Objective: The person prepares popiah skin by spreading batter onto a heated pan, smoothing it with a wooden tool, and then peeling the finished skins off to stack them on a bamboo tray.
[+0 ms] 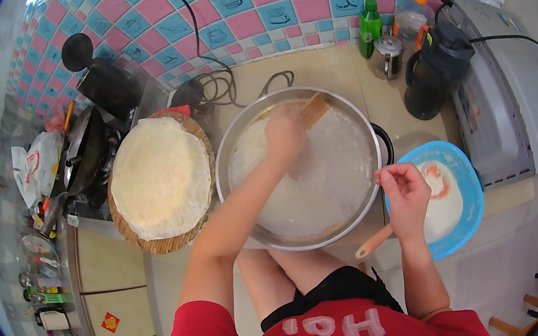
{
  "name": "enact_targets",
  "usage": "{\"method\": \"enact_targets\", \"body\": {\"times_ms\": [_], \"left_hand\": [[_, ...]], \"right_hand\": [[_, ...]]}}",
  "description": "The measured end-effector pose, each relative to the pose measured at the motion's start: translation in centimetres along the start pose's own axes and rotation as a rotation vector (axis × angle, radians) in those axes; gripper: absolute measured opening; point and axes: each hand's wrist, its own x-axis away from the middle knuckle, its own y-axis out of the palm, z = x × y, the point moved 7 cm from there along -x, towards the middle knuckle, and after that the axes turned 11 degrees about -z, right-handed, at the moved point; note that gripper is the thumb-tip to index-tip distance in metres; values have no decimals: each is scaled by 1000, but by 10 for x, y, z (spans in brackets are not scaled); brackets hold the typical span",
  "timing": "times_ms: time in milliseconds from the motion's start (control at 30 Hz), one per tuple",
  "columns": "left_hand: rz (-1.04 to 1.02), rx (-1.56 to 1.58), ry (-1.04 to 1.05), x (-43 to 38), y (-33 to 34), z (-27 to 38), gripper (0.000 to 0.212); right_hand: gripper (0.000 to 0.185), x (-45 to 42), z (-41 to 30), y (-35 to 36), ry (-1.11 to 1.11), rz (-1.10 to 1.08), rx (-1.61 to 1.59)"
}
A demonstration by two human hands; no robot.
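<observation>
A wide, round metal pan (376,151) with a black side handle stands before me, a pale layer of batter (338,173) across its floor. Over its far half, my left hand (286,133), blurred, is closed on a wooden batter spreader (315,110). My right hand (404,194) is at the pan's right rim with fingers curled; whether they grip the rim cannot be told. Just beyond it, a blue plastic bowl (473,199) holds white batter and an orange ladle (376,242), whose handle sticks out to the left, partly behind my wrist.
Thin round flatbreads (159,177) lie stacked on a woven round mat (165,245) at left, next to a stove with a wok (87,154). A black cable (197,31) runs behind the pan. At right are a green bottle (369,28), a black jug (433,73) and a grey oven (495,95).
</observation>
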Motion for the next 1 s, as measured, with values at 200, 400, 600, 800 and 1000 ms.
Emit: {"method": "enact_targets", "body": {"times_ms": [200, 400, 600, 800, 1000], "left_hand": [[-9, -10, 60, 1, 11, 24, 12], [23, -72, -9, -8, 3, 23, 16], [107, -54, -121, -9, -11, -4, 10], [-25, -40, -117, 4, -3, -5, 9], [126, -49, -86, -2, -14, -17, 11]], "right_hand": [[7, -1, -3, 2, -9, 4, 21], [7, -1, -6, 6, -6, -7, 19], [7, 0, -6, 9, -21, -22, 12], [7, 2, -5, 8, -12, -23, 17], [7, 1, -12, 12, 0, -27, 17]]}}
